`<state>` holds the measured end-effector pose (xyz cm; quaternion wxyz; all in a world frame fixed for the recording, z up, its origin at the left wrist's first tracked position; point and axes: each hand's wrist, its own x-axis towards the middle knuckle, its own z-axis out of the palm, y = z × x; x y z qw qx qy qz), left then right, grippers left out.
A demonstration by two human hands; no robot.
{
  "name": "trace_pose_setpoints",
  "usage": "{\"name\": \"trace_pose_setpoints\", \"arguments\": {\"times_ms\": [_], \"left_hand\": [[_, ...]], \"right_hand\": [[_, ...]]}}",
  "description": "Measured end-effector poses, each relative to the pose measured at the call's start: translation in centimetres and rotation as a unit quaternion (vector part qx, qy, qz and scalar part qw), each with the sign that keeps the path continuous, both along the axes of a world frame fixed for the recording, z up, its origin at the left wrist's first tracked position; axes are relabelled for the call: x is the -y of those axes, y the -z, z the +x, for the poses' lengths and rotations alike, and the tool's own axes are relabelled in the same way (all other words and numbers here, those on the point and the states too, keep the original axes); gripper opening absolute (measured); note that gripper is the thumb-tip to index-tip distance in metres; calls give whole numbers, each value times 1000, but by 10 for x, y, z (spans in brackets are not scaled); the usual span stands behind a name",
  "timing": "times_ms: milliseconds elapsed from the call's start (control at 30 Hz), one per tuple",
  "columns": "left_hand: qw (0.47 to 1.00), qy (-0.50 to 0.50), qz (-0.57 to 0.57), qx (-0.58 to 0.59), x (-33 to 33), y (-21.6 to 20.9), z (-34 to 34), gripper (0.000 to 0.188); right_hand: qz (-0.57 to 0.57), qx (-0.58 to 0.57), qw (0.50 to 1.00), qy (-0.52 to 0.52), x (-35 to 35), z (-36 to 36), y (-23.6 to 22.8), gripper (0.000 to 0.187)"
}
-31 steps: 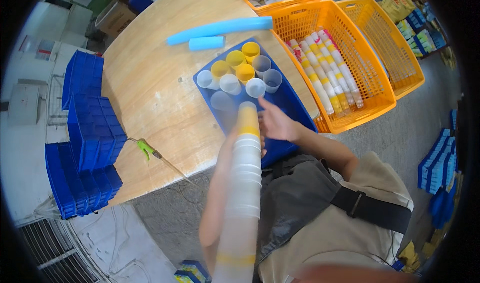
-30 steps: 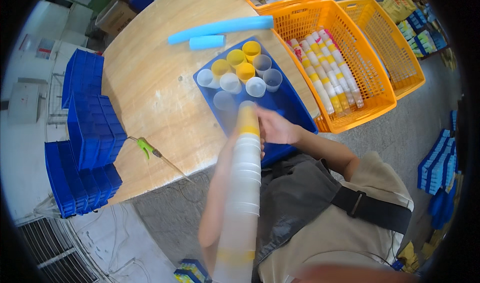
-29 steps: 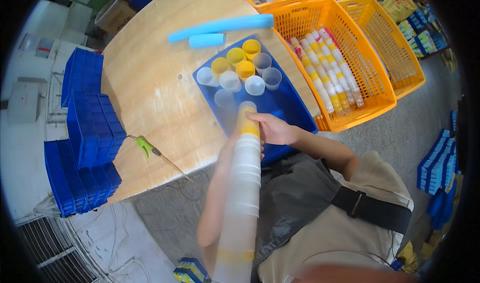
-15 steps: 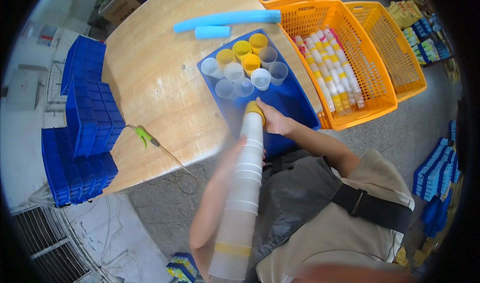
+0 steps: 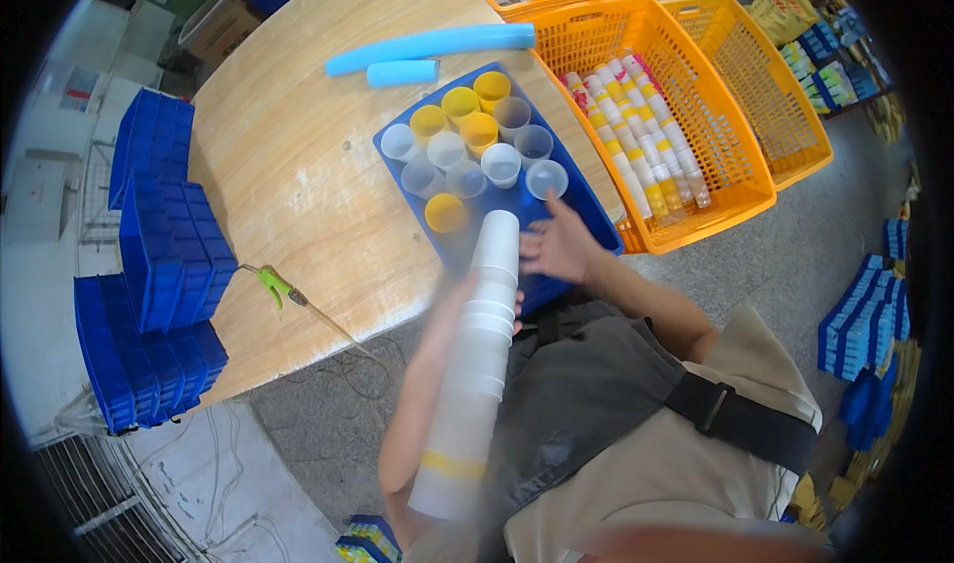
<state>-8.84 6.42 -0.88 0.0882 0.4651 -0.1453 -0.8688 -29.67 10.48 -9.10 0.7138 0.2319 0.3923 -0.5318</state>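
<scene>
A long nested stack of white and frosted cups (image 5: 489,310), with one yellow band low down, leans along my front. My left hand (image 5: 457,295) is wrapped round its upper part; motion blurs the fingers. My right hand (image 5: 564,242) is open and empty beside the top of the stack, fingers apart, just below a clear cup (image 5: 547,179). That cup stands in a blue tray (image 5: 586,205) among several upright white, frosted and yellow cups. A lone yellow cup (image 5: 445,212) stands toward the tray's left side.
Two light-blue tubes (image 5: 429,48) lie on the wooden table (image 5: 288,146). An orange basket (image 5: 696,86) to the right contains several cup stacks. Blue bins (image 5: 164,255) are piled at the left. A green air gun (image 5: 273,287) with a hose rests near the table edge.
The yellow cup that topped the stack is gone from it. A yellow cup and a clear cup now stand in the tray's front row. My right hand has opened.
</scene>
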Motion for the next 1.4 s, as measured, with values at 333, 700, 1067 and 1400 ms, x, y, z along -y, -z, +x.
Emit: {"name": "trace_pose_setpoints", "arguments": {"times_ms": [333, 700, 1067, 1400], "left_hand": [[999, -31, 4, -30, -17, -12, 23, 54], [999, 34, 39, 5, -31, -15, 57, 52], [1000, -22, 13, -12, -61, -7, 76, 54], [993, -52, 36, -95, -81, -5, 26, 65]], "right_hand": [[-99, -9, 987, -124, -5, 19, -7, 66], [-226, -35, 968, -105, -25, 76, 26, 50], [-245, -60, 946, -202, -40, 74, 14, 50], [-153, 6, 975, -161, -60, -2, 10, 65]]}}
